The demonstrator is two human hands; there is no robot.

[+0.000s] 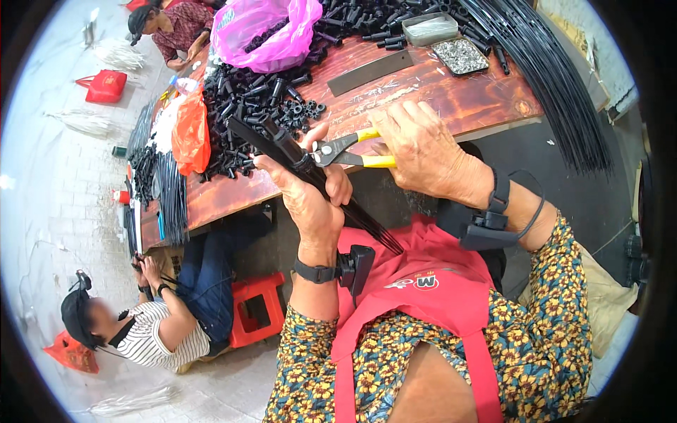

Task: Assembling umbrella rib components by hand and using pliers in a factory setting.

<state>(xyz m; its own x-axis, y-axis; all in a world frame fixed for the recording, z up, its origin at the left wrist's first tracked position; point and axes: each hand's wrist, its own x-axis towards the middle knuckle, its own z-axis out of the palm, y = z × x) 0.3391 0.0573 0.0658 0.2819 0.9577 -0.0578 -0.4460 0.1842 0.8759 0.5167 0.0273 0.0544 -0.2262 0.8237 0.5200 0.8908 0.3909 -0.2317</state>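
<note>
My left hand (pixel 310 204) is wrapped round a bundle of thin black rods (pixel 367 229) that slants from the table edge down toward my red apron. A ribbed black plastic fitting (pixel 285 144) sits on the bundle above my fingers. In my right hand (pixel 427 151) is a pair of cutting pliers (pixel 349 150) with yellow handles. The jaws of the pliers are at the bundle, just beside the fitting and close to my left fingers. Whether they bite on anything is hidden.
The wooden table (pixel 479 99) bears a heap of black plastic fittings (pixel 261 99), a pink bag (pixel 271 35), an orange bag (pixel 191 134), a metal bar (pixel 370 72) and a tray of small metal parts (pixel 460 56). Long black rods (pixel 557 92) overhang its right edge. Two co-workers sit at left.
</note>
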